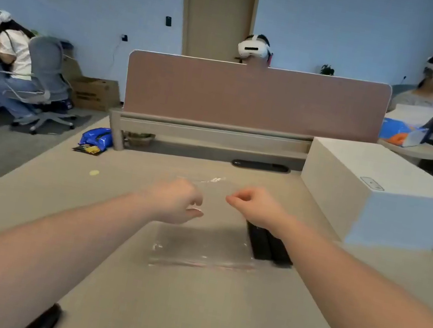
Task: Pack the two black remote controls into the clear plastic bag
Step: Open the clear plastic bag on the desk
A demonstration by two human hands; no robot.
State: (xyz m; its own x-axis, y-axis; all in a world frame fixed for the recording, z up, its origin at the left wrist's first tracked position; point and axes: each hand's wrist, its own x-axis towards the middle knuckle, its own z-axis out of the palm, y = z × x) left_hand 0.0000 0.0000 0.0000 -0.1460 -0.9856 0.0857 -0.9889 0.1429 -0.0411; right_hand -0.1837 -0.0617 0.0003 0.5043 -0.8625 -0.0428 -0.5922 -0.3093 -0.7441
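A clear plastic bag (200, 247) lies on the beige table (182, 317), its near edge marked by a reddish strip. My left hand (177, 200) and my right hand (255, 208) hover over its far half, each with thumb and fingers pinched together, apparently on the thin film. Two black remote controls (267, 245) lie side by side at the bag's right edge, partly hidden under my right wrist. I cannot tell whether they are inside the bag or just beside it.
A large white box (378, 192) stands at the right. A pink divider (255, 98) closes the back, with a black oval grommet (261, 166) before it. A black object (43, 321) lies at the near left edge. Several people with headsets sit around.
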